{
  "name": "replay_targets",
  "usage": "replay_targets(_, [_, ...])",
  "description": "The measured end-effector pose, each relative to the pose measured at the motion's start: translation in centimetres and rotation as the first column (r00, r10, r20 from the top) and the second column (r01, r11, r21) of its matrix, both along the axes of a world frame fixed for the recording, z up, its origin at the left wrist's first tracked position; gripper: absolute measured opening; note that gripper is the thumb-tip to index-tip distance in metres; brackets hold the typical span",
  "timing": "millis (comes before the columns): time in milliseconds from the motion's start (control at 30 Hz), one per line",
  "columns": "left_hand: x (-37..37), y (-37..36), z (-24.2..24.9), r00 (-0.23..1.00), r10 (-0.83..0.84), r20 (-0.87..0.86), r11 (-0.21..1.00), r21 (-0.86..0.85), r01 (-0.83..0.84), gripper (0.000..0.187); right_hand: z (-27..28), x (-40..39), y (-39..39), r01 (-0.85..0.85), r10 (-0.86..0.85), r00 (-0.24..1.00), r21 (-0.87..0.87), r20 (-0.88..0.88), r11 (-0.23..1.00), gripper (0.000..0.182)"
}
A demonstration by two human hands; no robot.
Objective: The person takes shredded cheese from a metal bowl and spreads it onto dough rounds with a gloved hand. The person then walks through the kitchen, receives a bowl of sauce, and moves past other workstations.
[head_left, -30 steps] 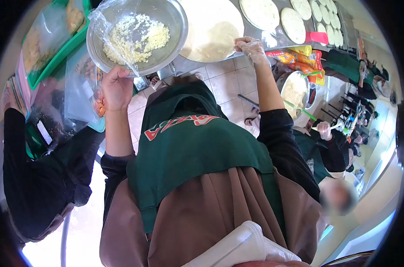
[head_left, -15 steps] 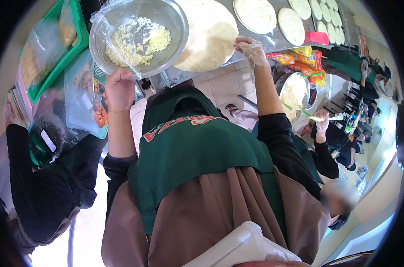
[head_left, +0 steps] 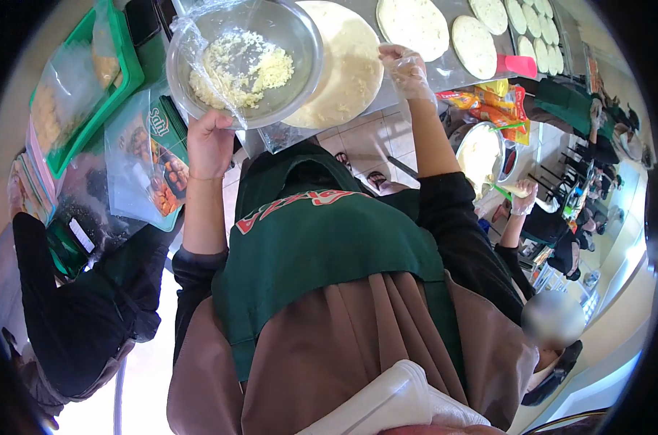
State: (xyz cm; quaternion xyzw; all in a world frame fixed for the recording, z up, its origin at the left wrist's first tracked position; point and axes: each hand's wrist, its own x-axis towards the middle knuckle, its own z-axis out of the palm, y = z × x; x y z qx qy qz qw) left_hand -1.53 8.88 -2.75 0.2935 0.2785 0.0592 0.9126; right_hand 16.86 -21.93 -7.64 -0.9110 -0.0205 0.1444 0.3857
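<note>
My bare left hand (head_left: 211,145) grips the near rim of a metal bowl (head_left: 307,76), thumb over the edge. Clear plastic wrap (head_left: 191,43) clings to the bowl's left side, and grated white cheese (head_left: 271,69) lies inside. Beside the bowl, and partly beneath it, is a large round flat dough (head_left: 354,61) with a thin pale layer on its surface. My right hand (head_left: 407,71), in a clear plastic glove, hovers by the dough's right edge. Its fingers are drawn together; what they hold, if anything, is hidden.
More round doughs (head_left: 412,29) lie to the right on the metal table, near a pink scraper (head_left: 517,66). A green crate (head_left: 130,72) with bagged food stands left. At right, a co-worker's gloved hand (head_left: 523,197) is near a pot (head_left: 481,156).
My left hand and the bowl have shifted right, covering more of the dough's left side. My right hand has moved slightly left and up. The co-worker's gloved hand at right has shifted slightly.
</note>
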Motion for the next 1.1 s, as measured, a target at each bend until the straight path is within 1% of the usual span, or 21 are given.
replay_targets(33, [0.3, -0.2, 0.1, 1.0, -0.014, 0.0, 1.0, 0.011, 0.014, 0.032, -0.2, 0.3, -0.1, -0.008, 0.019, 0.999, 0.225, -0.045, 0.974, 0.028])
replay_targets(67, [0.6, -0.4, 0.1, 1.0, -0.026, -0.003, 0.999, 0.025, 0.026, 0.033, -0.5, 0.6, -0.2, -0.01, 0.022, 0.999, 0.23, -0.048, 0.973, 0.028])
replay_targets(133, [0.8, -0.4, -0.5, 0.999, -0.03, 0.015, 0.998, 0.059, 0.029, 0.04, 1.3, 0.8, 1.4, 0.089, 0.021, 0.978, 0.51, -0.206, 0.856, 0.032])
replay_targets(267, [1.6, -1.2, 0.2, 0.999, -0.045, -0.019, 0.995, 0.086, 0.047, 0.049, 6.8, -0.1, 4.7, 0.122, 0.024, 0.978, 0.666, -0.206, 0.735, 0.028])
replay_targets(300, [1.8, -1.4, 0.5, 0.998, -0.062, -0.012, 0.991, 0.114, 0.063, 0.054, 8.5, -0.6, 6.0, 0.118, 0.014, 0.976, 0.582, -0.217, 0.804, 0.027])
replay_targets(333, [1.6, -1.3, 0.7, 0.997, -0.078, -0.004, 0.987, 0.142, 0.078, 0.059, 9.5, -1.3, 7.2, 0.115, 0.017, 0.976, 0.585, -0.215, 0.803, 0.027])
replay_targets(367, [1.6, -1.1, 0.4, 0.989, -0.144, 0.015, 0.982, 0.128, 0.141, 0.074, 10.3, -1.7, 8.1, -0.082, 0.173, 0.974, 0.488, -0.145, 0.869, 0.028])
replay_targets(400, [1.6, -1.2, 0.5, 0.989, -0.145, 0.018, 0.982, 0.128, 0.142, 0.074, 10.7, -2.3, 9.0, -0.278, 0.333, 0.938, 0.368, -0.093, 0.887, 0.028])
replay_targets(467, [1.7, -1.5, 1.0, 0.98, -0.196, 0.023, 0.96, 0.206, 0.188, 0.076, 10.3, -4.3, 11.5, -0.435, 0.45, 0.893, 0.226, -0.015, 0.871, 0.029])
replay_targets(500, [1.6, -1.6, 1.5, 0.975, -0.221, 0.0, 0.951, 0.22, 0.215, 0.082, 7.9, -4.6, 12.3, -0.589, 0.578, 0.779, -0.033, 0.245, 0.808, 0.027])
replay_targets(533, [1.5, -1.8, 1.9, 0.976, -0.22, 0.001, 0.951, 0.222, 0.214, 0.082, 5.8, -4.7, 13.2, -0.631, 0.701, 0.565, -0.32, 0.435, 0.707, 0.025])
replay_targets(567, [1.6, -1.9, 2.3, 0.968, -0.25, -0.004, 0.942, 0.23, 0.244, 0.084, 6.0, -5.6, 14.2, -0.63, 0.701, 0.564, -0.321, 0.437, 0.707, 0.025])
replay_targets(633, [1.4, -2.3, 2.2, 0.96, -0.279, 0.007, 0.92, 0.287, 0.265, 0.09, 7.0, -8.1, 15.4, -0.568, 0.656, 0.746, -0.408, 0.111, 0.715, 0.022])
replay_targets(767, [0.6, -2.6, 2.1, 0.961, -0.275, 0.023, 0.916, 0.31, 0.254, 0.093, 5.2, -7.9, 14.8, -0.625, 0.694, 0.719, -0.404, 0.037, 0.668, 0.017])
replay_targets(800, [0.5, -2.6, 2.2, 0.961, -0.274, 0.023, 0.917, 0.309, 0.254, 0.093, 4.2, -7.7, 14.3, -0.625, 0.695, 0.718, -0.405, 0.035, 0.667, 0.017])
replay_targets(867, [0.2, -2.5, 2.1, 0.964, -0.265, 0.009, 0.934, 0.25, 0.255, 0.093, 1.3, -6.9, 13.8, -0.587, 0.697, 0.678, -0.398, 0.234, 0.705, 0.015])
replay_targets(900, [0.1, -2.6, 2.0, 0.965, -0.262, 0.01, 0.935, 0.25, 0.251, 0.093, 1.3, -6.7, 13.9, -0.589, 0.699, 0.675, -0.398, 0.234, 0.703, 0.015])
replay_targets(967, [0.1, -2.8, 1.6, 0.968, -0.247, 0.046, 0.924, 0.312, 0.221, 0.091, 1.4, -6.5, 14.1, -0.557, 0.617, 0.766, -0.294, 0.18, 0.777, 0.016])
replay_targets(1000, [0.1, -2.8, 1.6, 0.968, -0.246, 0.046, 0.925, 0.311, 0.22, 0.091, 1.4, -6.8, 14.0, -0.557, 0.618, 0.766, -0.295, 0.179, 0.776, 0.016])
replay_targets(1067, [0.3, -2.7, 1.9, 0.964, -0.261, 0.053, 0.923, 0.307, 0.233, 0.09, 1.4, -7.5, 13.7, -0.599, 0.678, 0.652, -0.318, 0.34, 0.735, 0.017])
replay_targets(1100, [0.2, -2.7, 2.1, 0.963, -0.262, 0.054, 0.923, 0.306, 0.234, 0.09, 1.0, -7.3, 13.6, -0.598, 0.678, 0.652, -0.319, 0.34, 0.735, 0.017])
